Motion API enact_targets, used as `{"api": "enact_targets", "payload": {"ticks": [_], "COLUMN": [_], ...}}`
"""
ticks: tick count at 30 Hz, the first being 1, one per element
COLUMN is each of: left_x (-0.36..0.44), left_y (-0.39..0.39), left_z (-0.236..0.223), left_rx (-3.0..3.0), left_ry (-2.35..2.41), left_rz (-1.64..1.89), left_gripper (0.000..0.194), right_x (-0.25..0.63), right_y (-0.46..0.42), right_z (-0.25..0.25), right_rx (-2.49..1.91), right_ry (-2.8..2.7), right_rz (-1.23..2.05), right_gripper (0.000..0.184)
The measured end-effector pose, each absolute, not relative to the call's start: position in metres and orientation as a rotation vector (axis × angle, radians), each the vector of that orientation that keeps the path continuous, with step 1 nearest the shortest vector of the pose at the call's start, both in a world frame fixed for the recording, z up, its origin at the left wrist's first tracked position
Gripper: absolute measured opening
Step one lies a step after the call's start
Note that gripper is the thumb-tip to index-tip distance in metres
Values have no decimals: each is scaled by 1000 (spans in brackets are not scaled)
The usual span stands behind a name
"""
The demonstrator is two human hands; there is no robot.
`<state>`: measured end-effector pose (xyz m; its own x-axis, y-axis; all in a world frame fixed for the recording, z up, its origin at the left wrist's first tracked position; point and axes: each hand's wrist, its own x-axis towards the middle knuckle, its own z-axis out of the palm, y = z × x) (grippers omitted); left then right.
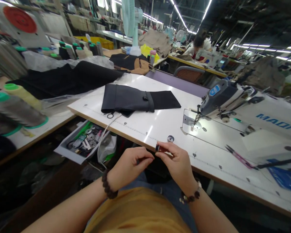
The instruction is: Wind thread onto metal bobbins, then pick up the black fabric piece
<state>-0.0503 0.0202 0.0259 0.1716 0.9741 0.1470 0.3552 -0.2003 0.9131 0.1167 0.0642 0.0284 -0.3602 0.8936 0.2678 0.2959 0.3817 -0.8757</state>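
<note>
Between the thumb and forefinger of my right hand [176,157] is a small bobbin [157,148] with dark thread and a pale rim, held over the table's front edge. Close to its left, the fingertips of my left hand [133,161] are pinched together; anything in them is too fine to make out. A round metal piece, perhaps a second bobbin [170,138], lies on the white tabletop [160,121] just beyond my right hand. Farther back lies a folded black fabric piece [129,98] with a strap across it.
The sewing machine [262,113] stands at right, with pink-handled snips [240,157] before it. An open drawer [75,155] of metal parts juts out below the table's left. Scissors [110,115] lie near that edge. Thread cones [16,110] fill the left side; a person [196,48] sits far back.
</note>
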Motion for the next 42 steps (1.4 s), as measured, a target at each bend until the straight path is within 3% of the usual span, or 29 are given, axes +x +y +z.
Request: {"api": "enact_targets", "payload": {"ticks": [5,10,17,24,32,42], "left_x": [-56,-53,-38,-15,-1,-4], "left_y": [28,44,59,56,53,50], "left_z": [44,52,42,27,19,16], "left_rx": [2168,2367,1785,1165,1163,1376], "left_ry": [1297,1284,1266,1094,1061,1089], "left_rz": [1095,1100,1066,895,878,874], "left_gripper": [17,22,9,10,11,14], "right_x": [123,131,145,151,154,155], "right_y": [61,57,54,58,62,64], "right_z": [33,36,36,28,27,27], "right_rx": [-964,-936,-1009,-903,-767,-781], "right_ry": [-2024,-1960,-1655,-1133,-750,-625], "right_rz": [899,1095,1338,1576,1841,1887], "right_gripper": [26,30,26,28,23,25]}}
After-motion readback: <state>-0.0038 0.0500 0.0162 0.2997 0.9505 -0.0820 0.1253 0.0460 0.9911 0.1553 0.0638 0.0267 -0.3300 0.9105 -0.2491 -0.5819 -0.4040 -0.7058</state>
